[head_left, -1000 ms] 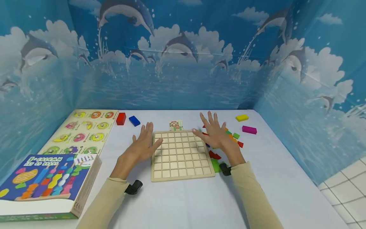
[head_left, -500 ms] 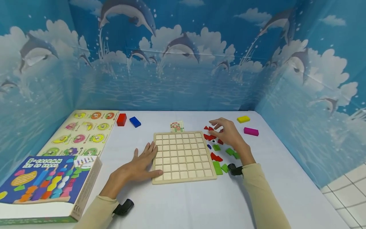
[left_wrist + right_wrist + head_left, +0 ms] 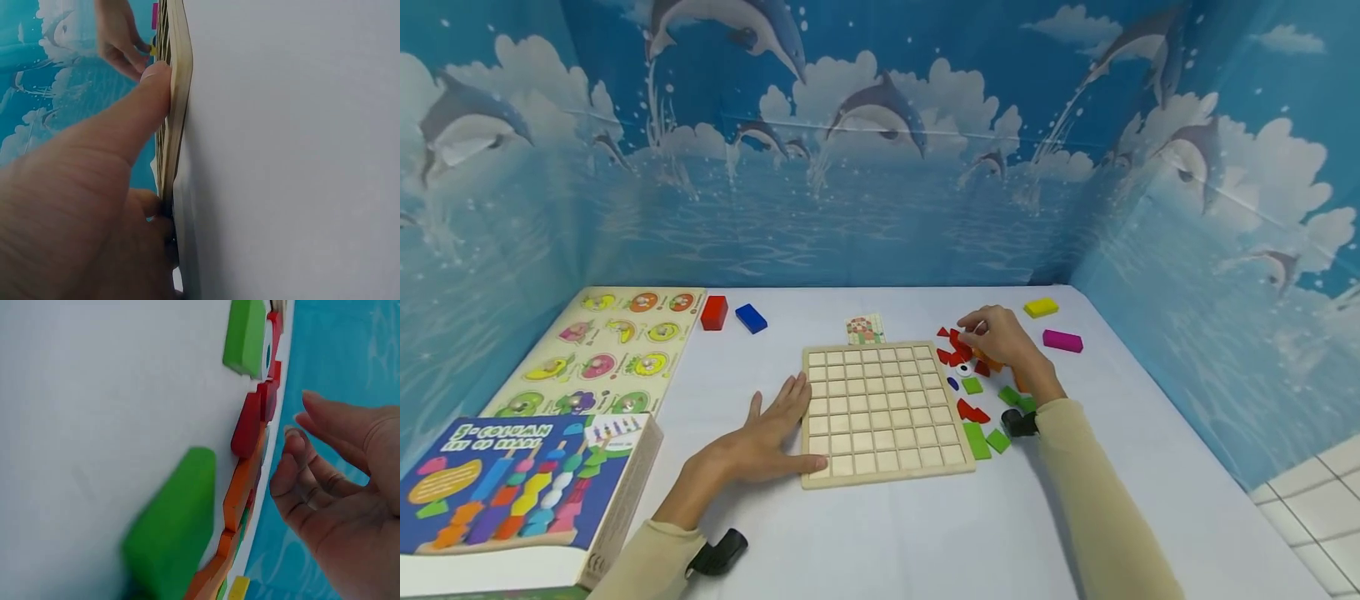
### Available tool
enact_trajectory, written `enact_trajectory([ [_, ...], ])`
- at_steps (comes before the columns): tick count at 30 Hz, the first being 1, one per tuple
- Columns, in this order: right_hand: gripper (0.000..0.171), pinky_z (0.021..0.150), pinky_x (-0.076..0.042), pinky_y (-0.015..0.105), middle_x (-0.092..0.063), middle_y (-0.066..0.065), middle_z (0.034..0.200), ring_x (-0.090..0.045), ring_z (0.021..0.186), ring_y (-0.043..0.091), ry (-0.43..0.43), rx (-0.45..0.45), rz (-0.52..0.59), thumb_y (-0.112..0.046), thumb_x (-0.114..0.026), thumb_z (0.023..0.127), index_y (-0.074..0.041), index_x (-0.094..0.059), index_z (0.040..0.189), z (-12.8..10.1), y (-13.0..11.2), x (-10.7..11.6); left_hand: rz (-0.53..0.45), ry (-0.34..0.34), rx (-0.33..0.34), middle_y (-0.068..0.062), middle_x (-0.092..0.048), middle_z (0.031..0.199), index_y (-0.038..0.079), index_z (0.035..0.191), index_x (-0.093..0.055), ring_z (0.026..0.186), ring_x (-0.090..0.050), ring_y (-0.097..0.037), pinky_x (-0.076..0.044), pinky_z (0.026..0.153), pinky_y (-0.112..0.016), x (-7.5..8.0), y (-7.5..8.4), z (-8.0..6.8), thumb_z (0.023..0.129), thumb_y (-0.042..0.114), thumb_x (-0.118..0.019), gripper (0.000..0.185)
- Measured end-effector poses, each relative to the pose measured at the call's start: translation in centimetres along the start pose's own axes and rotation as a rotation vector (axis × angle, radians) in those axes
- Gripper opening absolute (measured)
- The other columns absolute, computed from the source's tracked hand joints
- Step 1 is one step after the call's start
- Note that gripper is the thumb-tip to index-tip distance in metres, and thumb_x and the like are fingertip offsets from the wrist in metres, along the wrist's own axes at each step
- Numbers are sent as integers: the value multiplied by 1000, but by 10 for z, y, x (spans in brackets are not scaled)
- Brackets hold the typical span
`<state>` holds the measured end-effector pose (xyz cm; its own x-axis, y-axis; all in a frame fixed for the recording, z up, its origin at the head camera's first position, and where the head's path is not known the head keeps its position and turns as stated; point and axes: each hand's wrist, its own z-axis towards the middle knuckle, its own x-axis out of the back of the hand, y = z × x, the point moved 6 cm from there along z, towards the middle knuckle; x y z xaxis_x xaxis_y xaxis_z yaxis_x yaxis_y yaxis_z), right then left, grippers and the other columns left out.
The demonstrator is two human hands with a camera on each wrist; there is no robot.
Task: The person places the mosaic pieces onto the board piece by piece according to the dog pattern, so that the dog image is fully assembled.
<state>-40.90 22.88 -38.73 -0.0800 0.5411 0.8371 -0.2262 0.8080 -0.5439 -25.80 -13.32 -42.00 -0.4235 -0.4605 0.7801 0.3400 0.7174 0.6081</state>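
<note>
A wooden tray board (image 3: pixel 887 402) divided into small square cells lies at the middle of the table. My left hand (image 3: pixel 763 437) rests along its left edge, the thumb (image 3: pixel 156 84) on the near corner and the fingers stretched out by the side. Over the pile of flat coloured pieces right of the board hovers my right hand (image 3: pixel 1006 340). Its thumb and bent fingers stand apart with nothing between them in the right wrist view. Below it lie red pieces (image 3: pixel 957 357), orange pieces (image 3: pixel 237 490) and green pieces (image 3: pixel 175 525), plus a white eye-like disc (image 3: pixel 964 370).
Behind the board lies a small picture card (image 3: pixel 865 329). A bead-set box (image 3: pixel 512 483) and a fruit puzzle board (image 3: pixel 598 350) fill the left side. Red (image 3: pixel 714 313) and blue blocks (image 3: pixel 750 318) stand back left; yellow (image 3: pixel 1041 307) and magenta blocks (image 3: pixel 1063 340) back right.
My left hand has come down and back onto the board's left edge. My right hand has moved right, from above the board's far corner to over the pieces, its fingers bending.
</note>
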Motion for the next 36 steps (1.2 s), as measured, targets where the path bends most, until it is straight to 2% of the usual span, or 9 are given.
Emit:
enact_trajectory([
  [3,31,84,-60,40,-70,24,122,-61,109,38,-25,-20,-21,-12,-72,105,5,-74,131,10,3,-3,-14,8,-5,-16,5,181,-2,171,-7,167,9,-35,17,127,-67,-2,-3,1,96,56,-77,118],
  [8,29,93,-60,46,-73,23,122,-63,111,38,-48,-77,-6,-15,-73,104,4,-76,126,19,5,-6,14,12,0,-8,8,182,5,173,-4,168,11,-27,18,128,-63,-9,-15,7,93,65,-75,122],
  [13,24,79,-58,35,-74,20,111,-61,98,31,-52,-138,38,-15,-75,103,4,-78,117,21,9,-8,9,25,-12,-5,8,182,7,173,-4,168,12,-24,20,128,-61,-11,-18,8,92,69,-74,123],
  [16,23,71,-54,30,-72,19,109,-59,91,29,-65,-174,76,-16,-76,103,5,-77,114,23,9,-9,-21,31,-27,-9,6,182,4,173,-6,168,11,-28,21,127,-63,-9,-15,6,92,68,-74,123],
  [19,21,69,-54,29,-69,18,108,-59,89,28,-74,-193,106,-15,-77,102,4,-75,112,25,7,-11,-38,29,-30,-12,5,182,2,172,-7,168,10,-31,21,127,-65,-6,-12,4,93,64,-76,122],
  [27,17,75,-56,29,-74,16,107,-62,95,29,-50,-144,139,-14,-77,102,-1,-77,113,23,9,-7,4,2,16,-11,5,182,1,172,-7,168,10,-31,18,128,-65,-3,-5,3,97,54,-76,115],
  [32,20,76,-60,32,-78,20,112,-68,94,31,-65,-41,198,-12,-73,105,1,-79,118,17,-3,-3,8,3,34,-11,5,182,2,172,-6,168,10,-30,17,128,-66,-2,-5,3,97,54,-76,116],
  [36,20,68,-56,29,-78,23,115,-65,86,30,-102,42,271,-9,-72,105,4,-79,119,15,-21,-7,10,2,36,-11,5,182,2,172,-6,168,10,-30,17,128,-66,-2,-5,3,97,54,-76,115],
])
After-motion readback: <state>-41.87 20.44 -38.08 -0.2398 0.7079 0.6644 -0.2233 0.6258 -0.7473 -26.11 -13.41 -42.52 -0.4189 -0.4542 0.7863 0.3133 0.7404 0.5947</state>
